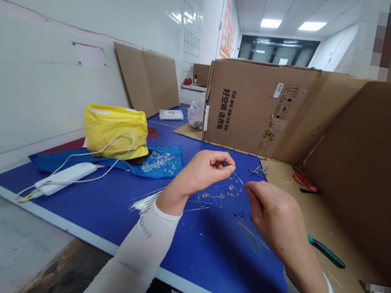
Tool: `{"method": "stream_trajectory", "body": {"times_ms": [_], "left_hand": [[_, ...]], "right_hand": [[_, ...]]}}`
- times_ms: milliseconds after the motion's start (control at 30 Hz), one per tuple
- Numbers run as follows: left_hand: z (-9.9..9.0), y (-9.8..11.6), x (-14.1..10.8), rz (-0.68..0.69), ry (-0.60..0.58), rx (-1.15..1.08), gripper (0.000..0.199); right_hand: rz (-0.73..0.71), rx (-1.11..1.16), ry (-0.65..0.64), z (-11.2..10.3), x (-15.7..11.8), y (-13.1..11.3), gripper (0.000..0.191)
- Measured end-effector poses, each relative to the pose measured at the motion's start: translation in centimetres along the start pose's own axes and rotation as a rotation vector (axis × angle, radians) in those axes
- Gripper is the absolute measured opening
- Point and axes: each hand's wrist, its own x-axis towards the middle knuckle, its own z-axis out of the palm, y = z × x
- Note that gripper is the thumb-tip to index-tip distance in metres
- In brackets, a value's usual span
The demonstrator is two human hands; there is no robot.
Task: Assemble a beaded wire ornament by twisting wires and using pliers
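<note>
My left hand (pixel 210 169) is raised over the blue table, thumb and forefinger pinched on a thin clear strand (pixel 238 178). The strand runs toward my right hand (pixel 278 214), whose fingers are closed in a pinch. What the right fingertips hold is too small to make out. Below and between the hands, clear round beads (pixel 231 188) lie loosely about with thin strands. A bundle of thin wires (pixel 145 203) lies by my left wrist, and a second bundle (pixel 250 234) under my right hand. Small dark rings (pixel 241 214) lie between them.
Clear beads (pixel 162 162) are piled on a blue cloth (pixel 131 169) beside a yellow bag (pixel 116 132). A white power strip (pixel 64 179) with a cable lies left. Cardboard (pixel 254 111) walls off the back and right. Scissors (pixel 303 179) and a green-handled tool (pixel 328 252) lie right.
</note>
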Motion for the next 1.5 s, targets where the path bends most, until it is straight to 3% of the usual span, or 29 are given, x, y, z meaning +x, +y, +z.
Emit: {"method": "stream_trajectory", "body": {"times_ms": [367,600,800,1167,1300,1400,1500], "left_hand": [[0.6,0.1,0.4,-0.139,-0.222,-0.202,0.021],[0.7,-0.4,0.7,-0.212,-0.405,-0.432,0.027],[1.8,-0.6,0.7,-0.257,-0.524,-0.577,0.029],[2.5,-0.3,0.5,-0.365,-0.467,-0.813,0.023],[2.7,-0.1,0.7,-0.38,-0.401,-0.727,0.028],[2.8,-0.3,0.7,-0.35,-0.384,-0.696,0.032],[2.9,-0.4,0.7,-0.337,-0.377,-0.678,0.034]], "right_hand": [[-0.195,0.354,-0.202,-1.9,0.7,1.0,0.03],[-0.184,0.528,-0.218,-2.2,1.1,0.6,0.029],[-0.153,0.667,-0.115,-2.3,1.2,0.6,0.025],[0.237,0.776,0.178,-1.2,0.6,0.4,0.013],[0.36,0.778,0.178,-1.4,0.8,0.2,0.008],[0.374,0.754,0.16,-1.8,0.8,0.0,0.018],[0.399,0.773,0.161,-2.0,0.7,-0.2,0.017]]}}
